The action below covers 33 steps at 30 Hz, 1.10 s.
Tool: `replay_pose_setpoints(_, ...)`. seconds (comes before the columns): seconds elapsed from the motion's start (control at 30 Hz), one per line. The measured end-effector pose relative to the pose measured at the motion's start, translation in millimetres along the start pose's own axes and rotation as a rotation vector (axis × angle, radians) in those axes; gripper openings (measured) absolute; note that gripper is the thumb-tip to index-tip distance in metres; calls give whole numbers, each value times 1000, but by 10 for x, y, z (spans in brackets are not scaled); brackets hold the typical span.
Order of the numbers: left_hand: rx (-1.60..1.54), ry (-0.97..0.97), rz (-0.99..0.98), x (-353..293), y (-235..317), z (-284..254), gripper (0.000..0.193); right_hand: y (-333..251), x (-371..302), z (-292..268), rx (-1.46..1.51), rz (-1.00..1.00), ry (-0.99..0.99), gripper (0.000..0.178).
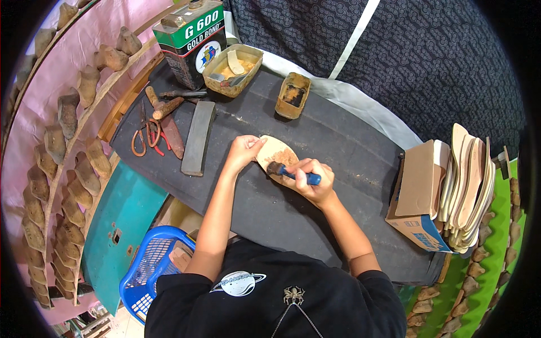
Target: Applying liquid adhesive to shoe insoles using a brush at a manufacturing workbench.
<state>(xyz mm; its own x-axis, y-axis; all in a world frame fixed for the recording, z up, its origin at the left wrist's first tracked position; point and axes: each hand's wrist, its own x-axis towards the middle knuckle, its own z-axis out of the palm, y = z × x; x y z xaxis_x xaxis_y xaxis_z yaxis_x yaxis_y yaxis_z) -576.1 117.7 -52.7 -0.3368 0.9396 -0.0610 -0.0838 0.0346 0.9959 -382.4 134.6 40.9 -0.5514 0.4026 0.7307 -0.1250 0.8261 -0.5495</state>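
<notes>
A pale, sole-shaped piece (269, 147) is over the dark worktable, with a rough brownish patch on its upper face. My left hand (243, 152) pinches its rounded far-left end between thumb and fingers. In my right hand (319, 188) is a short brush (313, 179) with a blue handle. Its dark head touches the sole piece beside the brownish patch. The right fingers wrap round the handle and hide part of the piece's near end.
A crusted yellow tub (306, 93) stands beyond my hands, near a tray (256, 61) of scraps and a metal can (189, 53). Scissors (147, 132), a hammer (167, 107) and a grey block (198, 141) lie left. Stacked soles (468, 186) fill a carton (417, 180) at right.
</notes>
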Motion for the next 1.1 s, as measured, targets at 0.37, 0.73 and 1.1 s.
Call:
replay_pose_setpoints(0.37,-11,-40,-73,-33,89,19,27,75,-131,19,-21,-26,-39,16)
replay_pose_setpoints(0.73,-45,-36,-88,-42,83,32,27,79,-82,149,-24,-88,-37,13)
replay_pose_setpoints(1.1,5,-20,-49,-20,63,1,27,50,-33,159,26,-45,32,13)
